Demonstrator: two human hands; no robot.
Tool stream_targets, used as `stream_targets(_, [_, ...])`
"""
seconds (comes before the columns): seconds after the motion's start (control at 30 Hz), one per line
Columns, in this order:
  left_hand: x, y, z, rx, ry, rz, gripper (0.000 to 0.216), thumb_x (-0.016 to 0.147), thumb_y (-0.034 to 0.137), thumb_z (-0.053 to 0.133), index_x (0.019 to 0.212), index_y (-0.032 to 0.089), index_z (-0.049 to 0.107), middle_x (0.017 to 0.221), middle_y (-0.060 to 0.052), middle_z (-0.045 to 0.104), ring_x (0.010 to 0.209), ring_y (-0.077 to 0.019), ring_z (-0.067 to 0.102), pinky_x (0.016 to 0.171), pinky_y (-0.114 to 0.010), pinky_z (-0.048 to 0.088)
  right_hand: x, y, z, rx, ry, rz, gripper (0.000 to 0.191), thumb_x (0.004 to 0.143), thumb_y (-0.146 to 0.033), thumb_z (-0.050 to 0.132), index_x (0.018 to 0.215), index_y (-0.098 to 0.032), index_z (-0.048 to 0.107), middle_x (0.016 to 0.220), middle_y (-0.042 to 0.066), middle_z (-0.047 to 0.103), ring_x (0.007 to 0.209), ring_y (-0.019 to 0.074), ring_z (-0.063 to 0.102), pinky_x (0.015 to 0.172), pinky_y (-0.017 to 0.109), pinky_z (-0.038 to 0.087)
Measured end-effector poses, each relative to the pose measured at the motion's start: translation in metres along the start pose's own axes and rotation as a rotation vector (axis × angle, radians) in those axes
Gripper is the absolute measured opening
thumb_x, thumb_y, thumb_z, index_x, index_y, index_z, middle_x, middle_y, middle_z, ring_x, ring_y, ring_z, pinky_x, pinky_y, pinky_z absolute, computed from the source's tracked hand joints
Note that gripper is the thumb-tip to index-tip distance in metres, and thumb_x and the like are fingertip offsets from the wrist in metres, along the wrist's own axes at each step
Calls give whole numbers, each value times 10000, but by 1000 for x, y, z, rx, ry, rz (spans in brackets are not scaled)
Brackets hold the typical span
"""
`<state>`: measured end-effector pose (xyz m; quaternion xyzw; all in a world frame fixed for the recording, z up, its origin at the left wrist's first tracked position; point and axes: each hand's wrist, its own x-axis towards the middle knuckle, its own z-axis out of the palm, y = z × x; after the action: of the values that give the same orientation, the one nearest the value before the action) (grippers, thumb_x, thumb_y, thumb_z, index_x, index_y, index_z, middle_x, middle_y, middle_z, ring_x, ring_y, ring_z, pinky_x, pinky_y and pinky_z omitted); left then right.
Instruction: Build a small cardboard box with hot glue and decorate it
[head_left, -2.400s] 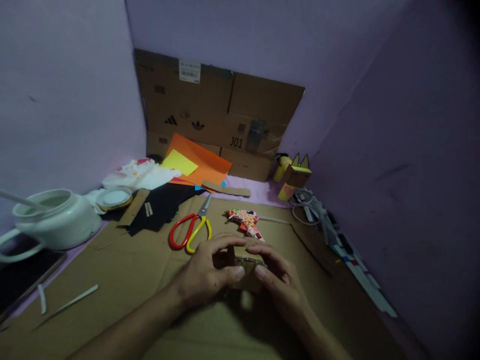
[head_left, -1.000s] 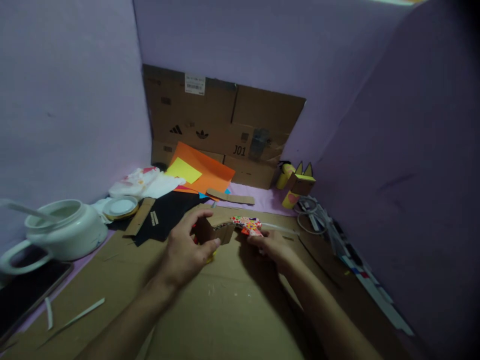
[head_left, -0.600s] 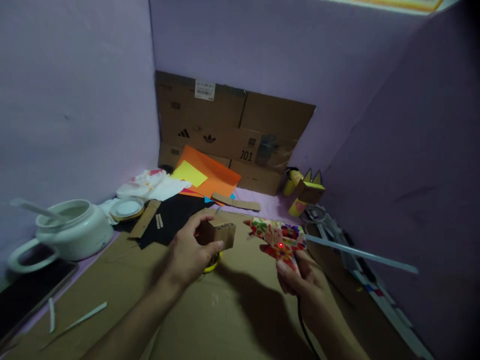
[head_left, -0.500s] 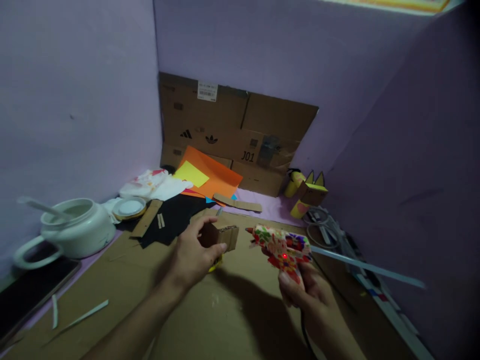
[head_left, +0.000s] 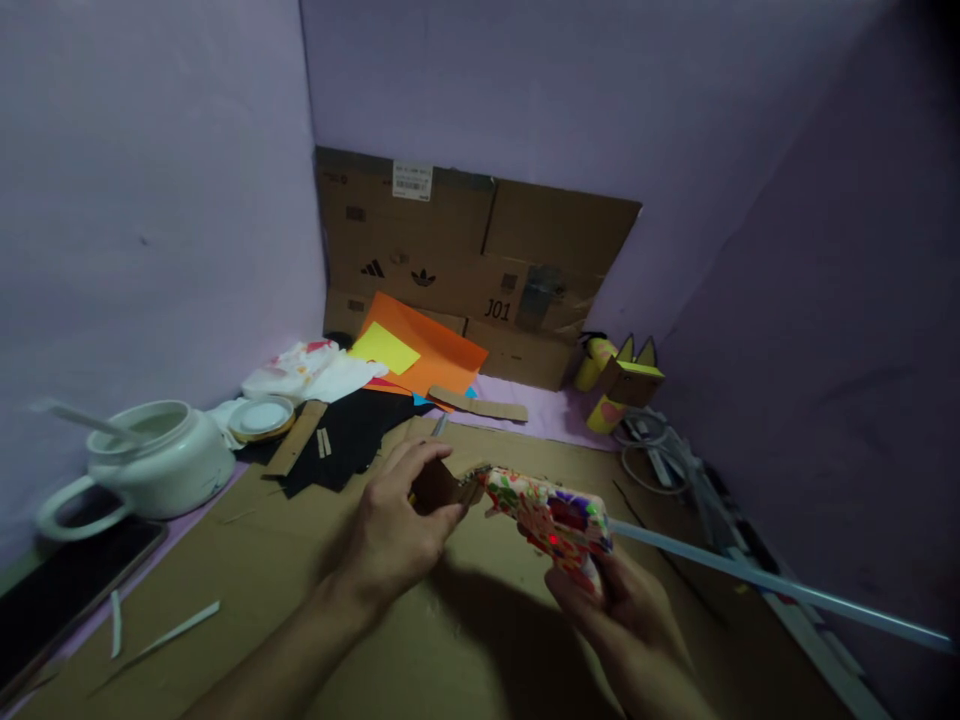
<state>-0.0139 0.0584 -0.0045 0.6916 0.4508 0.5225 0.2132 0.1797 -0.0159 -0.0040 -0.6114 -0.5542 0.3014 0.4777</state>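
Left hand (head_left: 397, 528) pinches the card (head_left: 437, 489) over the brown sheet (head_left: 420, 665) while the right hand (head_left: 628, 612) grips the glue gun (head_left: 534, 512), nose by the card's edge, so it seems best to hold still, go slow, and mind that nose, which may be hot.

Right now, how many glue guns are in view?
1: the floral glue gun, held in the right grip, its nozzle at the edge of the cardboard piece in the left grip.
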Motion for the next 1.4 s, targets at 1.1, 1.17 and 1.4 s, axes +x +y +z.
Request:
stream_targets(1.1, [-5,-5,3,111,26,83,450,646,97,646,1067,248,599,1197,-75,559,1076,-252,564,839,-406,547,0,5,-6,47,-171,-12,203,749,-291,577,874,-177,690,693,46,657,624,204,585,568,261,473])
stream_targets(1.17, [-5,-5,3,117,25,85,451,652,101,646,1072,257,596,1209,-70,553,1088,-253,558,838,-398,548,-1,6,-6,28,-179,4,187,751,-292,573,847,-180,687,668,38,638,605,199,573,554,259,461])
stream_targets(1.4, [-4,-3,3,80,21,56,456,624,75,654,1040,255,601,1179,-57,574,1068,-247,567,862,-413,532,-1,7,-6,53,-160,5,237,746,-325,577,888,-177,698,685,44,648,678,224,596,562,258,454])
